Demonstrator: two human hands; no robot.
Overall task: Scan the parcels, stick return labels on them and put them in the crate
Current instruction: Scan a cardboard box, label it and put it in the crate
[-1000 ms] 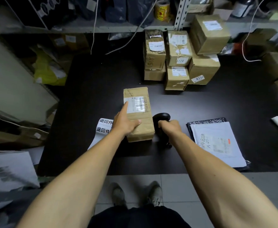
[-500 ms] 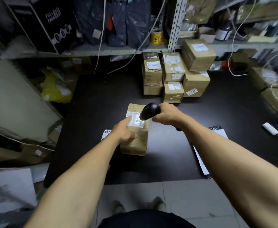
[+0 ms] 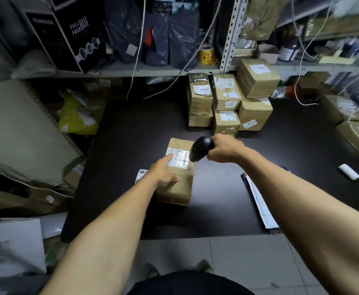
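Progress, judged from the layout: the task looks to be at the scan step of one parcel. A brown cardboard parcel [image 3: 177, 173] lies flat on the black worktop [image 3: 136, 128], near the middle, with its white shipping label [image 3: 179, 159] facing up. No return label shows on its visible faces, so scanning is in hand; labelling and crating are still to do for this one.

Right hand [image 3: 225, 149]: fingers curled round the handle of a black handheld scanner [image 3: 200, 149], firm grip. The scanner head hangs just above the right edge of the shipping label and seems aimed down and left at the barcode. I cannot tell whether it touches the parcel.

Left hand [image 3: 163, 174]: rests on the near-left part of the parcel top, index finger stretched along the left edge of the label, thumb laid across the cardboard. It reads as steadying pressure, not a pinch or a lift.

Return label sheet [image 3: 142, 174]: white with black print, flat on the worktop, just left of the parcel and partly hidden by the left hand.

Backlog: a stack of cardboard parcels [image 3: 227, 103] stands at the far side of the worktop, well apart from both hands. A flat white mailer [image 3: 261, 203] lies at the near right, beyond the right forearm.

No crate can be identified in view, so the count of finished parcels is unknown.
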